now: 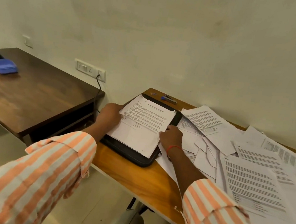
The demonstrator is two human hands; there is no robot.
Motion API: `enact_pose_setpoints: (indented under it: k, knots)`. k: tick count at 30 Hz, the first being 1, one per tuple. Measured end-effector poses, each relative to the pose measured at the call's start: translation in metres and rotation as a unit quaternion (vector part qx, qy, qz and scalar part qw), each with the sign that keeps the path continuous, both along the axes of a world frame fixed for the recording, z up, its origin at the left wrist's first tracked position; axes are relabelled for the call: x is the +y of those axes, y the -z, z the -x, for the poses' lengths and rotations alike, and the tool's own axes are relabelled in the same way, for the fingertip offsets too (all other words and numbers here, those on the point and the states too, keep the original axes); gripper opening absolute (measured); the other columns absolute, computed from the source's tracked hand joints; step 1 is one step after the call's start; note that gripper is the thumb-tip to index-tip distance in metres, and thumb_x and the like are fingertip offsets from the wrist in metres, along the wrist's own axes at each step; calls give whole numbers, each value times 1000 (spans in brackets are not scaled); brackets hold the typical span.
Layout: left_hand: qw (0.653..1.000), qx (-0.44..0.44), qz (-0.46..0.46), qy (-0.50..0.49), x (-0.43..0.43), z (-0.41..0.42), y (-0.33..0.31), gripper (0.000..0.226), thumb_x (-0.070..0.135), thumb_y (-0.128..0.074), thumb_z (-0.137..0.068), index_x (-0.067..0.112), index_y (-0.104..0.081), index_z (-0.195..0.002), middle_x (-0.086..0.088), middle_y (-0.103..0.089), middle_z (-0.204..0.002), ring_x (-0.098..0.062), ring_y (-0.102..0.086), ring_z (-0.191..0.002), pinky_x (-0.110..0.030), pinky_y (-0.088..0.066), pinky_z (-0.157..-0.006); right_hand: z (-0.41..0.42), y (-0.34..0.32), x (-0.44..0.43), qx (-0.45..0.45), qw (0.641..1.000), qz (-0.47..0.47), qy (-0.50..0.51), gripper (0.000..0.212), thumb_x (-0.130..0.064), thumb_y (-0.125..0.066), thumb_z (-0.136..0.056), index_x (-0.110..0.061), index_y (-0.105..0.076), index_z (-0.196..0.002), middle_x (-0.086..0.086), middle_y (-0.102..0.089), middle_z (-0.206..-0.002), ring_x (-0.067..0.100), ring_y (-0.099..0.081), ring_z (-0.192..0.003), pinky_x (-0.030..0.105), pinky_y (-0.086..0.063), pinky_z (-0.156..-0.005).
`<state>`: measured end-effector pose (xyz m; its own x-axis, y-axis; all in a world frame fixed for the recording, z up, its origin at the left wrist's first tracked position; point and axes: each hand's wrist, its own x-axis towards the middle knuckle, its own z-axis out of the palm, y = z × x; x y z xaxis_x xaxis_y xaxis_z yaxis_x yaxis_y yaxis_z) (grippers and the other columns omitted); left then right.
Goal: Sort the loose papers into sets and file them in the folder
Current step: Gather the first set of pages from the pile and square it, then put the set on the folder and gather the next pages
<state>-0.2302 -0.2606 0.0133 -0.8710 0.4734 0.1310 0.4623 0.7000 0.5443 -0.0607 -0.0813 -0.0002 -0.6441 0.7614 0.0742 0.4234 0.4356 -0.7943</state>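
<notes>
Folder (130, 156) bears a paper set (147, 121) gripped by left hand (109, 115) and right hand (171, 137) (loose papers (247, 178) alongside, stapler (169, 99) behind).

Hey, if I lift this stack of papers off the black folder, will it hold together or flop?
Probably floppy: the stack of papers is thin sheets, so it would likely sag between the left hand and right hand. Its edges look uneven and no clip shows, so sheets may slide apart. Being thin, it's likely light.

Light was warm, soft and rather dim, with a faint shadow under the folder (130, 154). Print on the papers (252, 182) right of the folder was smeared, and straight lines far from the folder bowed.
</notes>
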Motion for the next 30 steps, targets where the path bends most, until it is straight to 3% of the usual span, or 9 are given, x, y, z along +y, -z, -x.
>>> enact_pose_setpoints:
  k: [5,9,12,15,21,26,30]
  knots:
    - [989,128,78,-18,1,-7,8,35,26,-56,-100,17,-62,-133,-10,-58,-119,-28,-60,-107,-39,-54,-88,-4,1,-1,4,1000,8,-11,21,-7,-66,-93,0,-68,-112,15,-69,-120,28,-65,-113,26,-49,-91]
    - [952,258,160,-34,6,-19,5,39,29,-63,-90,20,-65,-129,-7,-60,-113,-24,-58,-102,-36,-47,-87,-14,-6,1,17,999,-8,-26,9,-8,-64,-94,-3,-67,-101,13,-69,-106,17,-58,-92,24,-50,-88]
    - [941,286,179,-27,24,-37,-7,34,30,-63,-88,20,-67,-120,-5,-62,-112,-24,-57,-104,-38,-44,-92,-30,-14,11,15,999,-42,-24,24,-13,-64,-94,-4,-66,-116,12,-67,-117,23,-63,-104,30,-51,-94]
    - [959,261,110,24,54,-64,-14,33,22,-61,-88,18,-69,-119,-6,-66,-112,-26,-59,-104,-37,-45,-92,-60,-18,35,-24,995,-95,-10,33,-18,-65,-92,-11,-63,-124,12,-62,-125,27,-59,-116,35,-48,-101]
    - [978,133,-19,161,140,-157,-10,25,26,-63,-92,23,-69,-115,-2,-64,-115,-23,-62,-103,-36,-51,-89,-161,-32,100,-149,957,-217,122,32,-21,-58,-90,-8,-61,-118,17,-59,-118,37,-57,-113,41,-47,-95]
    - [966,16,-60,250,208,-227,3,28,41,-62,-96,23,-66,-118,-2,-64,-122,-21,-59,-115,-34,-46,-97,-226,-33,148,-204,941,-183,198,39,-27,-56,-90,-9,-60,-124,18,-57,-125,38,-52,-119,42,-42,-101]
    - [971,27,5,237,245,-256,20,63,72,-60,-83,18,-63,-116,-5,-64,-112,-23,-57,-109,-40,-53,-89,-247,-19,170,-265,927,-124,234,57,-53,-53,-93,-11,-53,-131,18,-51,-137,39,-43,-129,45,-37,-105]
